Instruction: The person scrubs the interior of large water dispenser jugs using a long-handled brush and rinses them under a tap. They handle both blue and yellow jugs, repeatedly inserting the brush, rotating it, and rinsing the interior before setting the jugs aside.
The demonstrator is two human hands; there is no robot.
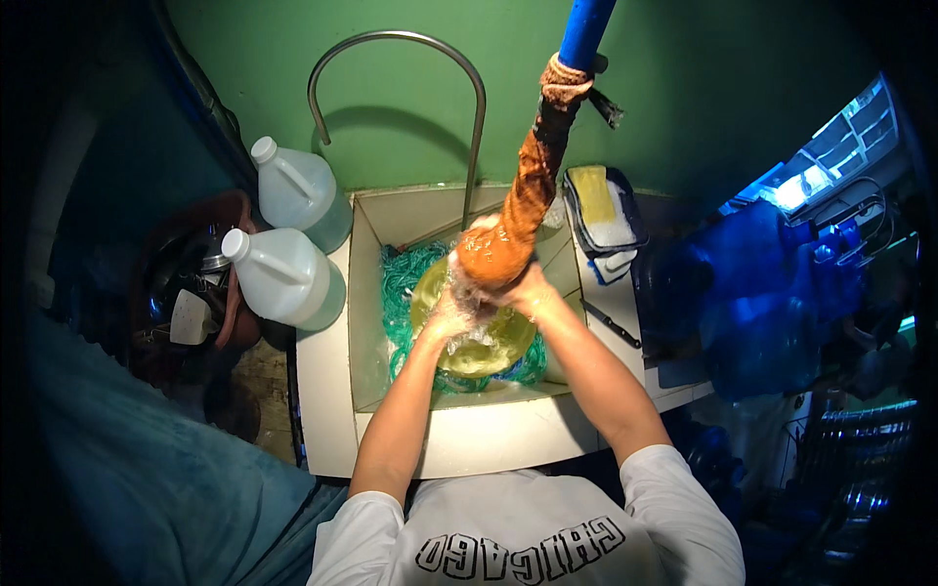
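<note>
Both of my hands are in running water below the orange-brown wet cloth sleeve (532, 186) that hangs from a blue pipe (586, 34). My left hand (451, 314) is at the left of the sleeve's end, with splashing water over it. At the right, close under the sleeve, is my right hand (528, 291). The sleeve and the water hide the fingers of both hands, so whether they hold anything does not show. Beneath them a yellow-green translucent basin (479, 359) sits in the tiled sink (366, 337). Green netting (410, 266) lies around the basin.
Two white jugs (283, 278) stand on the left ledge. A curved metal faucet (396, 36) rises behind the sink. On the right are a dark tray with sponges (598, 210) and a knife (614, 325). Blue water containers (762, 322) stand farther right; a reddish tub (234, 322) holds kitchenware.
</note>
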